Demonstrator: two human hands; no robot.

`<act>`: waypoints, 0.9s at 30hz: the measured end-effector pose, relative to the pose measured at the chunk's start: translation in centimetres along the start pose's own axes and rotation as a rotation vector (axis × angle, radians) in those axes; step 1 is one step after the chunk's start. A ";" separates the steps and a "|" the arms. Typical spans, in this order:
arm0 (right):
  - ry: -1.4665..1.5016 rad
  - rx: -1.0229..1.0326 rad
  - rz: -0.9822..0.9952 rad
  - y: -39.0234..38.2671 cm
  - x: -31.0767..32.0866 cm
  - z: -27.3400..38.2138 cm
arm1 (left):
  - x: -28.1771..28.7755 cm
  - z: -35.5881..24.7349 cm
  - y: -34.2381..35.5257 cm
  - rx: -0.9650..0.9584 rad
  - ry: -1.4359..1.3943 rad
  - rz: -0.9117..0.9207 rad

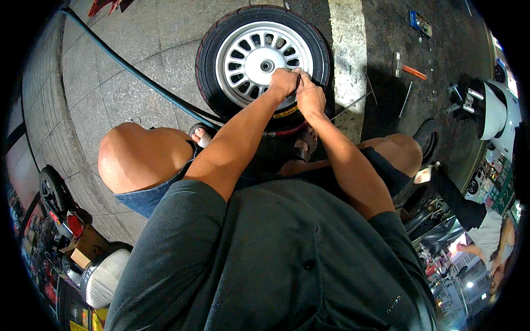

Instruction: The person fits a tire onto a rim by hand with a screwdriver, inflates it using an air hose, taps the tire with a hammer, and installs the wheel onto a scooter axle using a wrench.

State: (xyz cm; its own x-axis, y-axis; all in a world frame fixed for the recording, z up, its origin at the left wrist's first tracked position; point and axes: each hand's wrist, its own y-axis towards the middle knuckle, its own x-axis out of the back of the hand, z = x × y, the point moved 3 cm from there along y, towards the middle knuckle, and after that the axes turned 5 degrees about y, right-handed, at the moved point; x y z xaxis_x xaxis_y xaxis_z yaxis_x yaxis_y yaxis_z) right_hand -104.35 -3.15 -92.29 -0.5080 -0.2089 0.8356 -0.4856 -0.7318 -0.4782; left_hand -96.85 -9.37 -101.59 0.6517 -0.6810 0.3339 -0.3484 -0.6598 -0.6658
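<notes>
A black tyre on a silver multi-slot rim lies flat on the ground in front of me. Over the rim's right side, my left hand is closed, its fingertips pressed in next to those of the other hand. My right hand reaches across the tyre's near right sidewall, also closed in a pinch. What the fingers grip, if anything, is too small and covered to make out. Near my feet, a blue hose runs in from the far left and passes behind my left forearm.
Right of a white painted strip lie a hammer with an orange handle, a thin metal rod and a small blue box. A thin metal tool lies beside the tyre. A white scooter stands far right; another person is lower right.
</notes>
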 end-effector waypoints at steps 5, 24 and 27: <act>0.013 -0.002 -0.006 0.1 0.0 -0.2 | 0.1 -0.2 -0.3 -0.023 -0.037 -0.002; 0.070 0.009 -0.047 0.0 -0.4 -0.1 | 0.3 0.2 0.0 0.007 0.024 -0.041; 0.256 0.162 -0.101 0.8 -0.8 -2.1 | -0.8 0.8 0.1 -0.080 -0.046 0.051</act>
State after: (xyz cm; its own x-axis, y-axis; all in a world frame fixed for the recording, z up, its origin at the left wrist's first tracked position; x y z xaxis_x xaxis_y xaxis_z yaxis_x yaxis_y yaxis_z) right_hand -105.87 -2.21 -93.96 -0.6355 0.0252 0.7717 -0.4339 -0.8384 -0.3299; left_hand -96.91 -8.66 -102.45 0.6612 -0.7004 0.2688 -0.4333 -0.6491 -0.6253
